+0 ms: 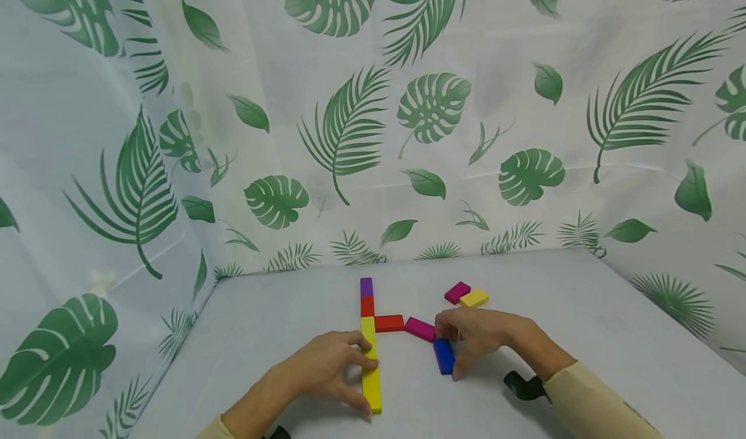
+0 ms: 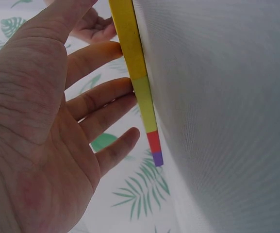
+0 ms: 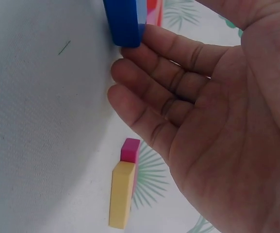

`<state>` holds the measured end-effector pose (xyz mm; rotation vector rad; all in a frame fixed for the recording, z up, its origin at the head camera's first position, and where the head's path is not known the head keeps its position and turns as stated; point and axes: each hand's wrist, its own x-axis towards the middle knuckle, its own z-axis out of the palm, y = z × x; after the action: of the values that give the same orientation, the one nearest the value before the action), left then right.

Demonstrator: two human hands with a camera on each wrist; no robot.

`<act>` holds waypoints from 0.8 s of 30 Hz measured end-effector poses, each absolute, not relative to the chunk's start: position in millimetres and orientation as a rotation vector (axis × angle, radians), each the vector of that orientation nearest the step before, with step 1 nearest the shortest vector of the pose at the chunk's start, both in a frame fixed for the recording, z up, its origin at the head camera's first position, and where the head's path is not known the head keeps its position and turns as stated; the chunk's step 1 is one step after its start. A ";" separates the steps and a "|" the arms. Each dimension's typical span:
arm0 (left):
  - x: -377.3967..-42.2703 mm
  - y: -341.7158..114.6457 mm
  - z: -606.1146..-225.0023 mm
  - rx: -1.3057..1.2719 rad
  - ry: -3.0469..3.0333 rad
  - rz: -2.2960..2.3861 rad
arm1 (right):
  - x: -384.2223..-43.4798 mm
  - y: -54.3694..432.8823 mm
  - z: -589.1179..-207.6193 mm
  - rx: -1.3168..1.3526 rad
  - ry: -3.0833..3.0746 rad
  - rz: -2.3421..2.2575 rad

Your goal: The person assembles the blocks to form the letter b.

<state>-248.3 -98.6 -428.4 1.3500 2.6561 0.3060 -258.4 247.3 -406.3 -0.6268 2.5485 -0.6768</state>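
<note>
In the head view my left hand [image 1: 329, 364] lies along the left side of two yellow blocks [image 1: 372, 390] set end to end. Its fingers are fairly straight, with the tips touching them in the left wrist view. A red block [image 1: 367, 306] and a purple block [image 1: 366, 287] continue that row at the far end. My right hand [image 1: 480, 332] pinches a blue block [image 1: 444, 357], fingers at its far end and thumb by its near right corner. Close to the blue block's far end lies a magenta block [image 1: 420, 329]. Another red block [image 1: 389, 323] links toward the yellow row.
Beyond my right hand, a second magenta block [image 1: 457, 292] and a pale yellow block [image 1: 474, 298] lie together on the white table [image 1: 262, 309]. Leaf-printed curtains [image 1: 361, 232] stand along the table's back and sides.
</note>
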 end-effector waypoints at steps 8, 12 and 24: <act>-248.2 -98.9 -428.7 1.357 2.659 0.307 | -259.0 247.4 -406.7 -0.631 2.548 -0.692; -247.4 -99.0 -428.1 1.363 2.660 0.312 | -259.0 247.5 -407.0 -0.641 2.544 -0.703; -246.7 -99.9 -428.4 1.405 2.670 0.307 | -262.1 249.9 -409.5 -0.711 2.549 -0.697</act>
<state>-246.7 -99.9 -428.4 1.4049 2.6702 0.3065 -262.1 249.9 -409.5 -0.7114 2.5487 -0.6971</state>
